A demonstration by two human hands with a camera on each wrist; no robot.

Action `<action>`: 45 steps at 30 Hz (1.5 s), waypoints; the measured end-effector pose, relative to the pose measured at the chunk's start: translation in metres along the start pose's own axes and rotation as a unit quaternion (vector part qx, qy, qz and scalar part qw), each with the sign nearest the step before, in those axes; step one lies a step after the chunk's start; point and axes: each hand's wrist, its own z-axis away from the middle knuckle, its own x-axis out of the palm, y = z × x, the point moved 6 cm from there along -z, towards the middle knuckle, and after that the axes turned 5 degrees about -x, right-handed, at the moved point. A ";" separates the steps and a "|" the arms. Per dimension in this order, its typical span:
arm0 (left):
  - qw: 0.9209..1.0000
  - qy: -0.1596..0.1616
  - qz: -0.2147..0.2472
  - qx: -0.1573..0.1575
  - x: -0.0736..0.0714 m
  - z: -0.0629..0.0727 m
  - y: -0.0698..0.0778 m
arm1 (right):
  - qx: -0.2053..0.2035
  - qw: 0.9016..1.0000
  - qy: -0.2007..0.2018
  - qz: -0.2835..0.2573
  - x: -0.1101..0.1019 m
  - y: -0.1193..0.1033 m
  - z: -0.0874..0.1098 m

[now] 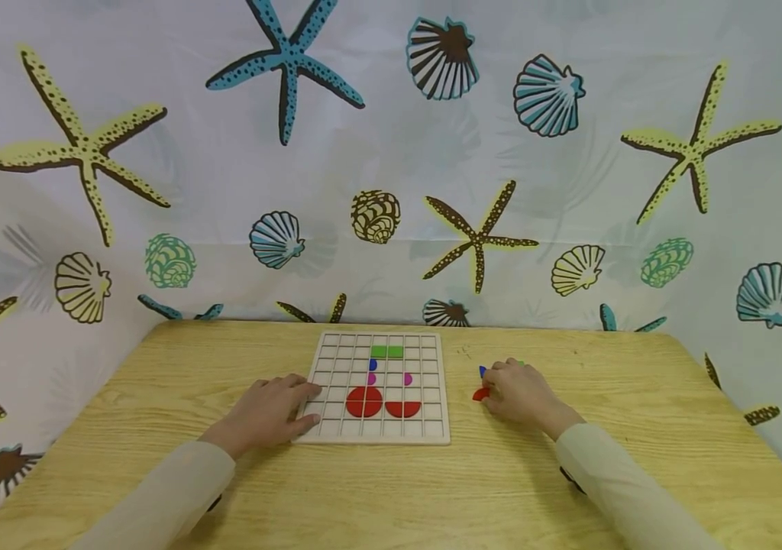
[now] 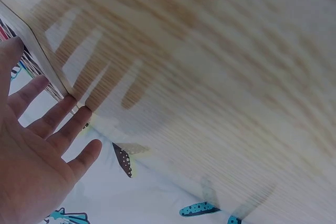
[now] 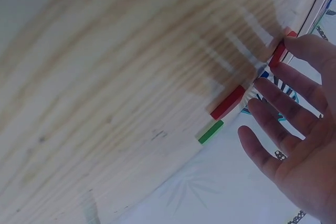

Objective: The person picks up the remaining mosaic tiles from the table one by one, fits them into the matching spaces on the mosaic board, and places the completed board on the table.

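Observation:
A white grid board lies on the table. On it are two green squares, a blue half-round piece, two magenta half-round pieces, red quarter pieces forming a disc and a red half disc. My left hand rests at the board's left edge, fingers spread and fairly straight. Right of the board, my right hand pinches a red piece between thumb and index finger. Close by are a blue piece, another red piece and a green piece, partly hidden in the head view.
The wooden table has a light grain. A white curtain printed with starfish and shells stands behind it and along both sides.

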 end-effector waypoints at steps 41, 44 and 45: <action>1.000 0.008 -0.004 0.004 0.004 -0.001 -0.001 | -0.036 0.999 -0.007 -0.006 -0.005 -0.055 -0.040; 1.000 0.011 -0.003 0.005 0.003 0.000 -0.001 | -0.042 0.999 -0.010 -0.007 -0.004 -0.060 -0.043; 1.000 0.012 -0.004 0.006 0.003 0.000 -0.001 | -0.045 0.999 -0.010 -0.007 -0.004 -0.062 -0.044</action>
